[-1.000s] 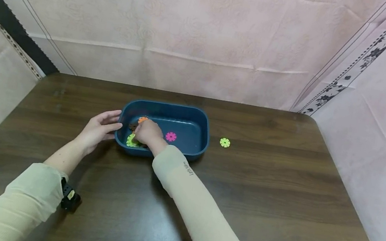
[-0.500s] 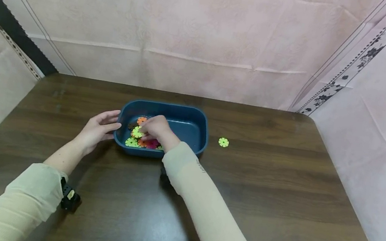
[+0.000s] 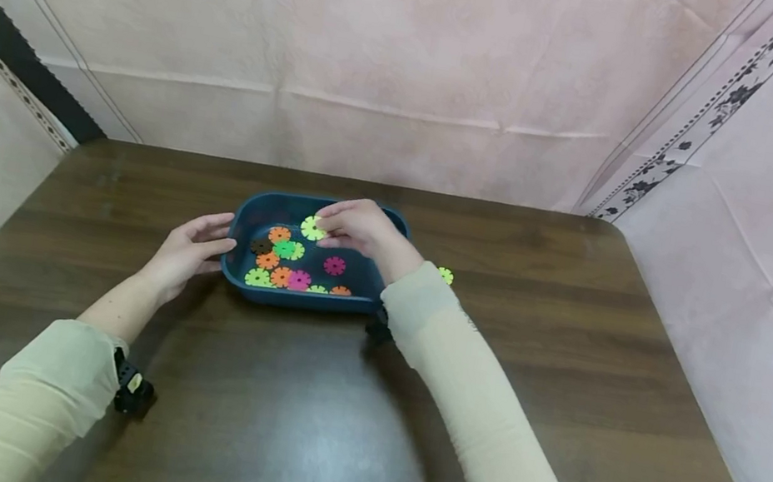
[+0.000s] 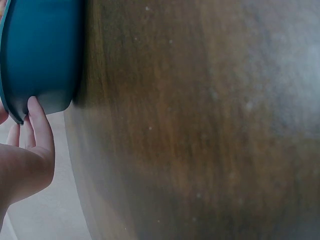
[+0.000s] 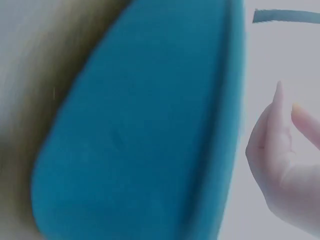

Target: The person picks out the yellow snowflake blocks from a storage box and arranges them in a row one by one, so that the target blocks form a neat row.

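A blue rectangular bin [image 3: 301, 302] stands on the table with several flower-shaped plastic discs inside, mostly in its left half. Between its fingertips my right hand [image 3: 372, 235] pinches a yellow-green flower-shaped disc [image 3: 311, 227], held above the bin. In the right wrist view the bin's wall fills much of the frame, and the held disc cannot be made out. My left hand [image 3: 183, 255] touches the bin's left end with fairly straight fingers. In the left wrist view one finger [image 4: 41, 125] lies against the bin's outer wall.
Another yellow-green disc [image 3: 445, 276] lies on the table right of the bin, partly covered by the right sleeve. Inside the bin are an orange disc [image 3: 267, 260], a pink disc [image 3: 334, 266] and a green disc [image 3: 285, 249]. Light cloth hangs behind the wooden table [image 3: 567, 345].
My right hand has come up out of the pile and moved right, lifting the yellow-green disc. The left hand stays at the bin's end. The head view has shifted slightly.
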`<state>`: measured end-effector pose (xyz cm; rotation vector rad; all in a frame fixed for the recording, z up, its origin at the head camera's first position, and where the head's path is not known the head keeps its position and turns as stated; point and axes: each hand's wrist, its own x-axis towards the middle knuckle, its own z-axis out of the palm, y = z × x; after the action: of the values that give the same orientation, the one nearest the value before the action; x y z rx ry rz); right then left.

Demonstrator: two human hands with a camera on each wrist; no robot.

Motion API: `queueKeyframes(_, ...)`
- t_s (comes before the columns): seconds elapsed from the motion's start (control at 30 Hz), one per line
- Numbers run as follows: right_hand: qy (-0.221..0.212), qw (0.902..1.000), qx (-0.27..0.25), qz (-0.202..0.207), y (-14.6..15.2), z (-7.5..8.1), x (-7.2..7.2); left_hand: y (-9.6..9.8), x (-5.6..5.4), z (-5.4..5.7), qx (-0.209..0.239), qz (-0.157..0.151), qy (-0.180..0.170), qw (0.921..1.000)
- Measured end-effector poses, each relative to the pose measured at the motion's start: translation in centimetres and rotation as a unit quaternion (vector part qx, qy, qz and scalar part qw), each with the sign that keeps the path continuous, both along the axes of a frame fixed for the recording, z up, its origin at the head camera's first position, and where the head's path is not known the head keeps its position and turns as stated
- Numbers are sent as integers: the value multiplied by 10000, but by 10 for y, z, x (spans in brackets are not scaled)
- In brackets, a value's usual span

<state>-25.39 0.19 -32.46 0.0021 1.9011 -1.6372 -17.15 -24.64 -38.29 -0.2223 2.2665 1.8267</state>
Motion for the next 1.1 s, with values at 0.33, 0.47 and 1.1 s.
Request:
queueKeyframes(0.33, 153, 9997, 122, -112, 54, 16, -9, -1, 1, 1, -11, -4, -45, 10000)
queueKeyframes(0.47, 183, 9995, 134, -220, 77, 16, -13, -1, 0, 0, -16, -2, -38, 10000)
queueKeyframes(1.1, -291, 9955, 370, -819, 182, -31, -30, -1, 0, 3, -39, -17, -91, 9999)
